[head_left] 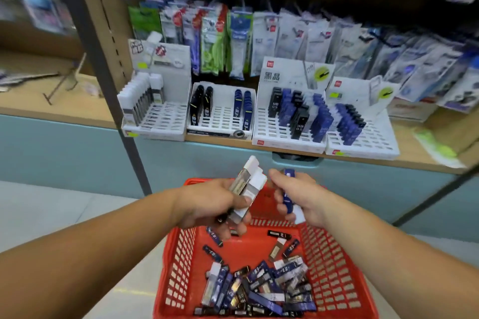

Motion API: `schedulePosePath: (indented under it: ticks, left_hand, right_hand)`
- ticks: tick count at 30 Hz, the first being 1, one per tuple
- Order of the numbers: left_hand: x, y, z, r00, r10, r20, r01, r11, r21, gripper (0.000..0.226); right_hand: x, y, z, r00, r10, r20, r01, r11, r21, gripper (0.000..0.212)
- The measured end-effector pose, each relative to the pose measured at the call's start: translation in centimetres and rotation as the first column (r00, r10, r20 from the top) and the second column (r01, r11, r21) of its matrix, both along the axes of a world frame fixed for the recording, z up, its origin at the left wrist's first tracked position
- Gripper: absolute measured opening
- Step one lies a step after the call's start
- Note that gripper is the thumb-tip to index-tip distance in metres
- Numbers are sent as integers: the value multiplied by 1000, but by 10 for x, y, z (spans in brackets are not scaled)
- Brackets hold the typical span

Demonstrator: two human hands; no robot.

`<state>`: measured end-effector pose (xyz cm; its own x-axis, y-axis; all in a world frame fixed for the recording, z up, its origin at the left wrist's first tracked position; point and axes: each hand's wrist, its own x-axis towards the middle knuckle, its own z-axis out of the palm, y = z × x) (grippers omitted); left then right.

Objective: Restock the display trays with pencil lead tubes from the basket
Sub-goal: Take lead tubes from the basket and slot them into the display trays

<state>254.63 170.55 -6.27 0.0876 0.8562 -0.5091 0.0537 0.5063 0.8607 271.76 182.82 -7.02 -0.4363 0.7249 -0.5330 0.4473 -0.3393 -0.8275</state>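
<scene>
The pencil lead tubes (259,287) are slim, flat plastic cases in three looks: clear bodies with white caps, dark blue, and black with pale print. Most lie in a loose heap at the near end of the red mesh basket (334,267), low in the centre of the frame; one blue tube there reads "0.3".

Above the basket's far rim, the left hand (215,204) clenches a fanned bunch of white-capped clear tubes (248,184), caps pointing up toward the shelf. Just beside it, the right hand (298,194) curls its fingers round a dark blue tube (288,199). A white piece shows below those fingers, too blurred to identify.

Across the middle of the frame, four white slotted display trays stand side by side on the wooden shelf (414,160).
- The leftmost tray (166,122) holds a row of white-capped clear tubes along its left side.
- The second tray (223,116) has black tubes at its left and blue ones at its right.
- The third tray (272,132) carries mixed black and blue tubes, the black ones printed "HB 0.5". Its header card (282,75) bears the characters "黑晶" under a small red logo square.
- The fourth tray (375,140), farthest right, holds one row of blue and black tubes.

Behind the trays, hanging packs (238,33) fill the upper frame, their print too blurred to read.
</scene>
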Motion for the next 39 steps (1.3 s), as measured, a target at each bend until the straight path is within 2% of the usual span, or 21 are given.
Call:
schedulePosePath:
  ticks: [5,9,11,13,15,18,24,28,30,33,35,39]
  left_hand:
    - [-5,-22,69,996,31,84,-35,998,42,13]
    - [-12,-41,109,986,145,86,-154,983,100,13]
    - [-19,-52,123,969,226,104,-238,963,125,16]
    - [-27,-61,130,954,291,69,-298,944,143,16]
    - [-32,-64,134,944,329,4,-326,935,137,19]
    - [-40,-63,132,916,397,-62,-388,913,122,27]
    - [-68,-49,108,851,523,38,-519,828,212,26]
    - [-90,-39,101,863,504,48,-497,826,266,23]
    - [-99,-36,101,876,480,44,-470,829,302,24]
    - [-110,-38,96,892,450,-27,-415,843,343,25]
    - [-118,-40,94,889,448,-101,-387,849,360,25]
    - [-138,-41,94,866,494,-77,-432,817,382,27]
  right_hand:
    - [-21,-14,73,985,70,-157,-69,998,12,59]
    - [-39,-31,110,901,214,-378,-207,977,59,38]
    - [-51,-39,110,828,183,-530,-198,980,30,35]
    - [-65,-46,102,781,99,-617,-166,985,-51,37]
    - [-78,-52,96,797,64,-601,-122,991,-55,34]
    - [-95,-58,97,854,86,-514,-67,996,56,26]
    - [-125,-41,108,894,37,-447,33,988,148,26]
    - [-137,-36,111,899,12,-437,61,986,153,30]
    - [-138,-36,117,900,9,-435,72,983,169,25]
    - [-140,-38,127,923,44,-383,69,959,275,13]
    - [-145,-38,131,943,70,-324,58,928,367,16]
    - [-168,-38,142,968,139,-209,-15,864,503,15]
